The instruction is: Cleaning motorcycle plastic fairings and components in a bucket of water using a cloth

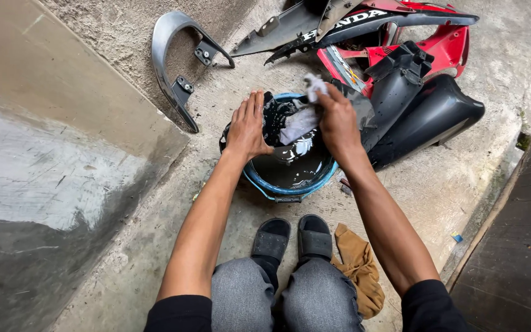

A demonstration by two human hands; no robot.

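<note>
Taking the blue bucket (259, 182) of dark water as our landmark, we see the silver grab rail (168, 58) lying well up and left of it on the concrete. Our left hand (247, 126) rests flat on the black part (275, 117) at the bucket's left rim, fingers (248, 106) stretched out and gripping nothing. Our right hand (338, 122) sits over the bucket's upper right, its fingers (327, 98) curled shut around the grey rag (299, 123), which hangs below them toward the water, with the red and black fairing panels (401, 67) just beyond and a tan cloth (361, 270) below right.
</note>
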